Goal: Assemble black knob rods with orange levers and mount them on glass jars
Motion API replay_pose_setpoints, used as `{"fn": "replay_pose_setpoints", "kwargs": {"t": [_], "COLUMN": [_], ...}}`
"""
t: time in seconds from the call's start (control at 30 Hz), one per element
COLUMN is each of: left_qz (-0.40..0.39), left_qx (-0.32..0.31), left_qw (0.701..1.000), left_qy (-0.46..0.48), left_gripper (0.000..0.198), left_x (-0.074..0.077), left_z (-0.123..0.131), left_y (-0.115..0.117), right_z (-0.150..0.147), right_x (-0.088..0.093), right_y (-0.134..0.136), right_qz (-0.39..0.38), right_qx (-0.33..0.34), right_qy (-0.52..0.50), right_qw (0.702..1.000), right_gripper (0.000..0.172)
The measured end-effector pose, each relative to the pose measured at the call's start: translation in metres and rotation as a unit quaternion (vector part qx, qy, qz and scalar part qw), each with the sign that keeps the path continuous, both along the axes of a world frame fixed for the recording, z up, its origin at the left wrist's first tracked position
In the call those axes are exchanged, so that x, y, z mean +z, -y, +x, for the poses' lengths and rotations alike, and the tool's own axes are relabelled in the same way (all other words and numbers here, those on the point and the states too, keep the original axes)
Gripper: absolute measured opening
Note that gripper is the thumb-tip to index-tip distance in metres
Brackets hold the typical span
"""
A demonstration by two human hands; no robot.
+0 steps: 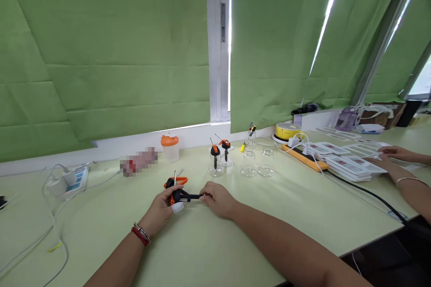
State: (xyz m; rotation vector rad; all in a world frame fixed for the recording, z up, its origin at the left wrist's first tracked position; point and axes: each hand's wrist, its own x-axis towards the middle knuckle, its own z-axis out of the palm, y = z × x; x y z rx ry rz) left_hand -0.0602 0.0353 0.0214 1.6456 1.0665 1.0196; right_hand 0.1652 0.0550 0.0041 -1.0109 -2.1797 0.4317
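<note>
My left hand (165, 205) is closed around a black-and-orange bottle top (176, 195) with thin metal rods sticking up from it. White tape wraps one finger of that hand. A black stem (192, 196) runs sideways from the top, and my right hand (215, 198) pinches its far end; the very tip is hidden by the fingers. Just behind the left hand lies an orange loop-shaped piece (181, 180). Farther back, two similar black-and-orange tops (215, 150) sit on clear glass bottles (216, 171), their black parts hanging inside.
Clear glass bottles (248, 170) stand right of centre, near a yellow-handled tool (243, 147). An orange-lidded cup (170, 148) is by the wall. Power strips (305, 158) and cables lie on both sides. At right, another person's hands (387, 161) touch stacked white printed cards (350, 168).
</note>
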Motion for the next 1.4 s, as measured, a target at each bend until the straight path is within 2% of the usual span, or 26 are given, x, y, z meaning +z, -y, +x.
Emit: {"fn": "replay_pose_setpoints", "kwargs": {"t": [0.03, 0.1, 0.17, 0.23, 0.3, 0.43, 0.57, 0.63, 0.77, 0.87, 1.0, 1.2, 1.4], "left_qz": [-0.001, 0.004, 0.009, 0.012, 0.015, 0.005, 0.003, 0.001, -0.016, -0.026, -0.03, -0.025, -0.024], "left_qx": [0.011, 0.04, 0.072, 0.103, 0.125, 0.138, 0.134, 0.128, 0.103, 0.092, 0.074, 0.069, 0.078], "left_qw": [1.0, 0.999, 0.997, 0.994, 0.992, 0.99, 0.989, 0.989, 0.99, 0.99, 0.99, 0.99, 0.989], "left_qy": [0.002, 0.005, 0.009, 0.015, 0.018, 0.024, 0.053, 0.068, 0.092, 0.103, 0.117, 0.124, 0.126], "left_gripper": [0.058, 0.058, 0.058, 0.057, 0.056, 0.053, 0.05, 0.047, 0.041, 0.039, 0.037, 0.037, 0.037], "left_x": [0.0, 0.001, 0.003, 0.005, 0.004, 0.001, 0.002, 0.005, 0.008, 0.005, 0.001, 0.001, 0.001], "left_z": [0.0, 0.0, 0.0, 0.001, 0.001, 0.0, 0.001, 0.002, 0.002, 0.0, -0.001, -0.001, -0.002], "left_y": [-0.001, -0.001, -0.001, -0.001, -0.001, -0.003, -0.001, 0.001, 0.004, 0.003, 0.001, 0.001, 0.001], "right_z": [0.006, 0.025, 0.05, 0.077, 0.101, 0.127, 0.131, 0.132, 0.135, 0.133, 0.119, 0.089, 0.088], "right_x": [0.003, 0.011, 0.018, 0.02, 0.016, -0.003, -0.014, -0.014, -0.008, -0.003, 0.004, 0.02, 0.03], "right_y": [-0.003, -0.014, -0.027, -0.041, -0.052, -0.065, -0.068, -0.067, -0.058, -0.046, -0.029, -0.012, -0.007], "right_qz": [0.021, 0.097, 0.168, 0.197, 0.185, 0.099, -0.029, -0.065, -0.107, -0.171, -0.262, -0.223, -0.101], "right_qx": [-0.02, -0.103, -0.234, -0.357, -0.405, -0.38, -0.379, -0.38, -0.354, -0.267, -0.108, 0.016, -0.059], "right_qy": [-0.012, -0.046, -0.07, -0.09, -0.096, -0.125, -0.191, -0.182, -0.127, -0.104, -0.054, -0.003, 0.034], "right_qw": [1.0, 0.989, 0.955, 0.909, 0.89, 0.911, 0.905, 0.905, 0.92, 0.943, 0.957, 0.975, 0.993], "right_gripper": [0.021, 0.032, 0.043, 0.051, 0.059, 0.079, 0.093, 0.09, 0.063, 0.056, 0.07, 0.072, 0.086]}}
